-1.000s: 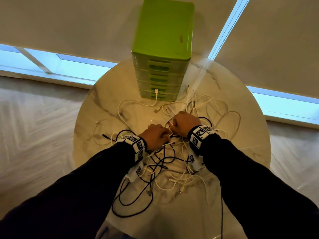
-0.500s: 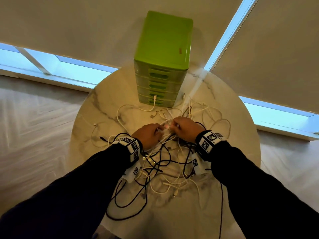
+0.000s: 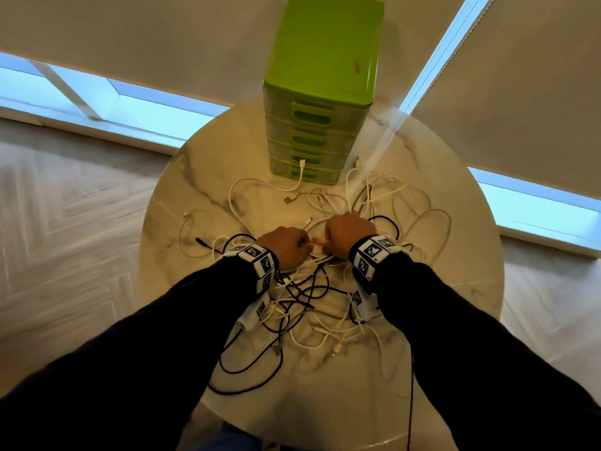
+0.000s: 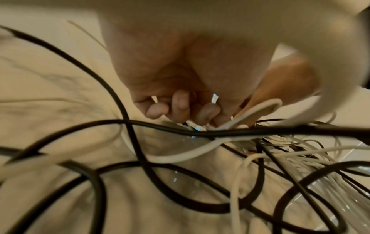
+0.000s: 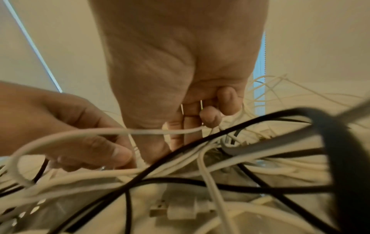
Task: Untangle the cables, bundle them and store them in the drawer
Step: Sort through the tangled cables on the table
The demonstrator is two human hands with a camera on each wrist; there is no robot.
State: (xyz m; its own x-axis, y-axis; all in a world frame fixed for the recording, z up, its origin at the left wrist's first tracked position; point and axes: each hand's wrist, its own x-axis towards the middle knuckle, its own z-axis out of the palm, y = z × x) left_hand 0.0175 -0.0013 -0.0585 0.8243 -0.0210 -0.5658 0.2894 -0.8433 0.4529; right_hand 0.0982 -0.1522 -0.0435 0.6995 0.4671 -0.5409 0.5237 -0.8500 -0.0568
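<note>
At the left of the round marble desk [image 3: 182, 320], thin white loops and a black lead with a straight plug lie slack and apart from the main knot. Just right of them, the left hand [image 3: 286, 247] is seen with fingers curled, a white cable [image 5: 112, 132] pinched between thumb and fingertips. That same white cable is stretched across the small gap to the right hand [image 3: 349, 236], whose fingers are curled round it as well. Beneath and around both hands the tangled cables [image 3: 312, 297], white and black, are spread over the middle of the desk. Behind them the green drawer unit [image 3: 320, 102] stands with all drawers closed, one white plug resting against its lowest front. The cables are judged light, limp and fairly smooth, so loops are likely to drag neighbours along; a hold near a plug end is judged best for threading one out.
</note>
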